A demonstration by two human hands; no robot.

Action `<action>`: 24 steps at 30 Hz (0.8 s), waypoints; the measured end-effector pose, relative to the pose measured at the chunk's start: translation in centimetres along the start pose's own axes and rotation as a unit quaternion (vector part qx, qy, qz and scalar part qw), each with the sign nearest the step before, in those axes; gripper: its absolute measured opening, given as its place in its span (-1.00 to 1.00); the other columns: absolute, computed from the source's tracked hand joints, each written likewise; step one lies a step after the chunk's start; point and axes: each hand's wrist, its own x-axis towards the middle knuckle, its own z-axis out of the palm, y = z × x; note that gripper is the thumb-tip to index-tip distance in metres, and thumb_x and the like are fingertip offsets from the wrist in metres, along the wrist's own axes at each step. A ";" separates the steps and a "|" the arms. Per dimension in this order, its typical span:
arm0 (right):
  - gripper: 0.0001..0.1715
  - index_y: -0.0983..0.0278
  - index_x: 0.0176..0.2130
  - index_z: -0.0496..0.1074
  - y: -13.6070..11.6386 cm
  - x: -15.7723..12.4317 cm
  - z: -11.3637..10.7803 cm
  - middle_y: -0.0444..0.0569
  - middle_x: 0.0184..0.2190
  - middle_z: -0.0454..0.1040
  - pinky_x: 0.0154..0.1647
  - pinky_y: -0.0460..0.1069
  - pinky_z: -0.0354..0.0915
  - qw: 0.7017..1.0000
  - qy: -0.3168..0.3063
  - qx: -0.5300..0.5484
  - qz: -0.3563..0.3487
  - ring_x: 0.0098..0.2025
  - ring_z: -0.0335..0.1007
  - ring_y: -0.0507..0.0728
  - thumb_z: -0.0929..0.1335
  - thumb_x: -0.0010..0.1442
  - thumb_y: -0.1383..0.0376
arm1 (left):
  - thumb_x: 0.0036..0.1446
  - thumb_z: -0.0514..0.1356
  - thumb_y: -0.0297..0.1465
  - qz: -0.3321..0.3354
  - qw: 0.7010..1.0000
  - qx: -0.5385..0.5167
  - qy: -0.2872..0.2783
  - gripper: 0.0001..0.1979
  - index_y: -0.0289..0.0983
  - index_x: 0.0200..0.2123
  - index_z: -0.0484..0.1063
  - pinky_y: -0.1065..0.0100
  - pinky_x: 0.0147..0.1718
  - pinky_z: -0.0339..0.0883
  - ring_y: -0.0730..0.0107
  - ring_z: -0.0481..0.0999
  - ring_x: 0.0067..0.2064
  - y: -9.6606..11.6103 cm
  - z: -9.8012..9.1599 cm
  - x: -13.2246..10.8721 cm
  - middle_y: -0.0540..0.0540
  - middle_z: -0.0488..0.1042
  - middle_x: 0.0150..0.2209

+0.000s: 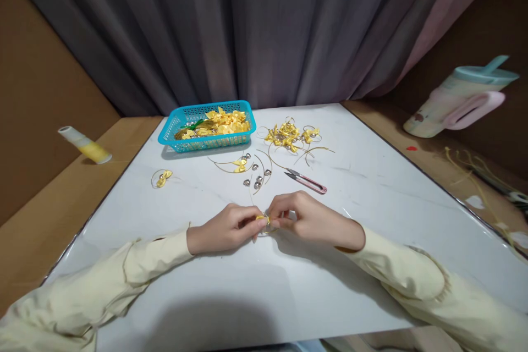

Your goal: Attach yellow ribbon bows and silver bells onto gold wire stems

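Observation:
My left hand and my right hand meet at the middle of the white table. Both pinch a small yellow ribbon bow between their fingertips; a thin gold cord runs up from it. Just beyond my hands lie several small silver bells and a loose yellow bow on gold cord. Pink thread snips lie to the right of the bells. Cream sleeves cover both forearms.
A turquoise basket with yellow bows stands at the back. A heap of finished bows with cords lies right of it, one single bow at the left. A spool rests far left, a pink jug far right.

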 end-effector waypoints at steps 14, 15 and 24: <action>-0.84 0.36 -0.44 0.43 0.8 0.1 -1.0 0.01 -0.34 0.48 -0.23 -0.04 0.25 0.991 -0.059 0.114 0.026 -0.30 0.36 0.09 0.29 0.02 0.32 | 0.25 -0.03 -0.34 0.009 0.997 -0.068 -0.027 -0.69 -0.36 -0.43 0.38 0.51 -0.46 0.19 0.53 0.36 -0.49 0.0 -0.3 0.2 -0.06 0.46 -0.50; -0.84 0.36 -0.45 0.43 0.8 0.1 -0.9 0.02 -0.34 0.48 -0.24 -0.04 0.25 0.992 -0.057 0.110 0.026 -0.30 0.37 0.09 0.28 0.02 0.33 | 0.25 -0.03 -0.34 0.008 0.997 -0.069 -0.028 -0.70 -0.36 -0.43 0.38 0.52 -0.46 0.19 0.54 0.35 -0.49 0.0 -0.3 0.2 -0.06 0.46 -0.50; -0.84 0.36 -0.44 0.44 0.6 0.0 -0.4 0.03 -0.36 0.50 -0.28 -0.04 0.26 0.996 -0.027 0.077 0.027 -0.32 0.38 0.09 0.27 0.02 0.37 | 0.25 -0.02 -0.34 -0.007 0.996 -0.081 -0.024 -0.67 -0.37 -0.47 0.39 0.53 -0.48 0.15 0.56 0.30 -0.51 0.2 -0.3 0.1 -0.03 0.42 -0.52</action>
